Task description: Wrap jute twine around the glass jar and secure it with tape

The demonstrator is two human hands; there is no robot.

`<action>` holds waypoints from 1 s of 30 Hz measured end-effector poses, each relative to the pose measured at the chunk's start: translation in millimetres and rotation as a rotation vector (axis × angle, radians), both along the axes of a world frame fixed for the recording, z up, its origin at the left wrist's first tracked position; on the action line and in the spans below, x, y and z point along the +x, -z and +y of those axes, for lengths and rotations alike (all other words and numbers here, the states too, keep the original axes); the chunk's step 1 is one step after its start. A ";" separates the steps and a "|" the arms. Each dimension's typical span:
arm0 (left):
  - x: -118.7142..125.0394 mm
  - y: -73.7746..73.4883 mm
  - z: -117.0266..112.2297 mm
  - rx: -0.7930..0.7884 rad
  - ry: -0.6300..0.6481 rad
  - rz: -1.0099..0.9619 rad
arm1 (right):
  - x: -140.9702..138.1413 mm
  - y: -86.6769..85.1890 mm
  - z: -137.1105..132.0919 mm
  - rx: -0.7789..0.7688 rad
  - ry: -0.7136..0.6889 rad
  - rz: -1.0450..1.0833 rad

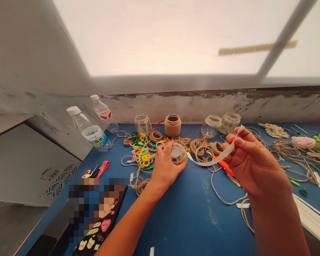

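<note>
My left hand [164, 167] is closed around a small glass jar [178, 153] lying on its side on the blue table [186, 213], partly wrapped in jute twine. A white strip of tape [216, 158] runs from the jar up to my right hand [252, 161], which pinches the strip's far end between thumb and fingers, raised above the table. Under the right hand lies a red-handled cutter [225, 167], partly hidden.
Loose jute twine [202, 144], coloured pipe-cleaner loops [142, 151], a twine-wrapped jar [172, 125] and clear jars [142, 123] line the back. Two water bottles [92, 131] stand at left, a phone case [101, 227] in front. More twine and craft bits lie at right [296, 149].
</note>
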State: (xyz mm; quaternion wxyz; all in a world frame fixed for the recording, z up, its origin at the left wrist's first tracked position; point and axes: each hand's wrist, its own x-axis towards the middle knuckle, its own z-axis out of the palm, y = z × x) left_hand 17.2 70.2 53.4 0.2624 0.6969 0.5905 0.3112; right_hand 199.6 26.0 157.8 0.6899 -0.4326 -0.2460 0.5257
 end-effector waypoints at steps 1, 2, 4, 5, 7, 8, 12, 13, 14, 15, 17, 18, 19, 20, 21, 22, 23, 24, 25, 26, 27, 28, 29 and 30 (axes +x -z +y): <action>0.2 0.6 -0.2 -0.006 0.008 0.013 | -0.4 0.4 0.6 -0.003 -0.004 0.009; 0.0 0.7 -0.3 -0.012 0.023 0.030 | -0.5 0.6 0.9 -0.003 -0.010 0.017; -2.1 -0.6 0.2 -0.024 0.058 0.084 | 0.0 0.7 1.2 0.005 -0.015 0.030; -4.3 -2.5 0.8 -0.033 0.076 0.121 | 0.2 0.7 1.3 0.009 -0.018 0.034; -11.4 -10.0 2.4 -0.046 0.121 0.197 | 0.3 1.2 1.6 0.013 -0.027 0.035; -16.4 -15.7 2.9 -0.054 0.156 0.218 | -0.1 1.6 1.8 0.014 -0.032 0.034; -40.5 -46.7 -0.6 0.013 0.365 0.092 | -5.0 6.2 3.3 0.028 -0.081 0.023; -45.7 -54.3 -2.7 0.015 0.412 0.012 | -7.0 8.1 3.9 0.033 -0.094 0.017; -49.9 -61.0 -4.8 0.013 0.450 -0.042 | -9.2 10.3 4.8 0.037 -0.103 0.010; -53.0 -66.4 -6.8 0.014 0.476 -0.080 | -11.4 12.7 5.8 0.040 -0.112 0.003; -55.6 -73.2 -9.1 -0.056 0.529 -0.127 | -15.7 18.2 8.4 0.042 -0.125 -0.006; -55.8 -74.7 -9.1 -0.109 0.540 -0.140 | -17.6 21.1 9.9 0.042 -0.131 -0.008; -55.6 -75.2 -8.4 -0.164 0.545 -0.152 | -19.1 24.2 11.6 0.041 -0.132 -0.014; -55.5 -74.8 -7.0 -0.207 0.542 -0.166 | -20.1 27.2 13.4 0.039 -0.129 -0.024; -55.8 -73.7 -5.0 -0.235 0.537 -0.178 | -20.7 30.2 15.3 0.037 -0.125 -0.041; -56.5 -72.0 -2.6 -0.244 0.531 -0.192 | -20.6 33.1 17.3 0.033 -0.123 -0.067; -57.8 -69.9 0.0 -0.239 0.523 -0.202 | -20.0 35.8 19.2 0.028 -0.126 -0.100; -59.6 -67.4 2.6 -0.228 0.510 -0.203 | -18.8 38.3 20.9 0.021 -0.137 -0.136; -61.6 -64.8 5.0 -0.213 0.491 -0.192 | -17.2 40.5 22.6 0.012 -0.154 -0.174; -63.5 -62.3 7.2 -0.195 0.464 -0.169 | -15.3 42.6 24.1 0.001 -0.174 -0.213; -65.2 -59.9 8.9 -0.174 0.432 -0.141 | -13.2 44.4 25.6 -0.013 -0.195 -0.253; -66.4 -57.8 10.1 -0.153 0.401 -0.112 | -11.1 46.1 26.9 -0.032 -0.214 -0.299; -67.0 -56.2 10.9 -0.131 0.376 -0.085 | -9.2 47.6 28.1 -0.054 -0.230 -0.349; -67.1 -55.0 11.3 -0.112 0.355 -0.063 | -7.6 49.0 29.3 -0.075 -0.244 -0.401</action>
